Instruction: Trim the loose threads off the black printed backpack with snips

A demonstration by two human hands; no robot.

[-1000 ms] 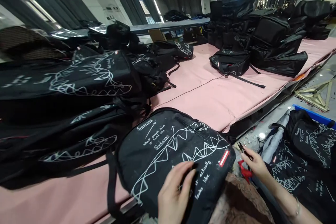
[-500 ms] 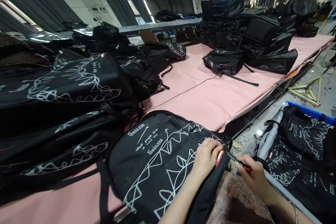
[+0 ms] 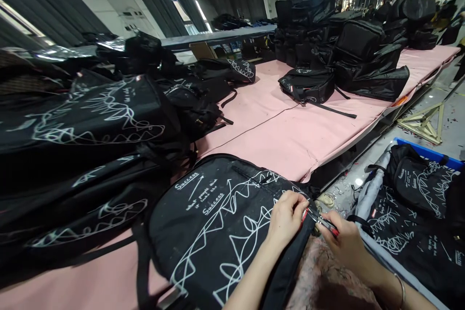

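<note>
A black backpack (image 3: 218, 223) printed with white scribbles and the word "Success" lies at the near edge of the pink table (image 3: 290, 131). My left hand (image 3: 286, 217) is closed, pinching the bag's right edge beside its small red label. My right hand (image 3: 343, 244) is closed on small red-handled snips (image 3: 323, 223), whose tips touch the bag's edge right at my left fingertips.
Piles of matching black backpacks (image 3: 90, 140) fill the table's left side. More black bags (image 3: 348, 43) are stacked at the far right, and one bag (image 3: 308, 85) lies alone. A blue bin (image 3: 428, 152) with bags (image 3: 414, 203) stands on the floor at right.
My left hand moved from flat on the bag's lower part to pinching its right edge. My right hand brought the snips up to that edge.
</note>
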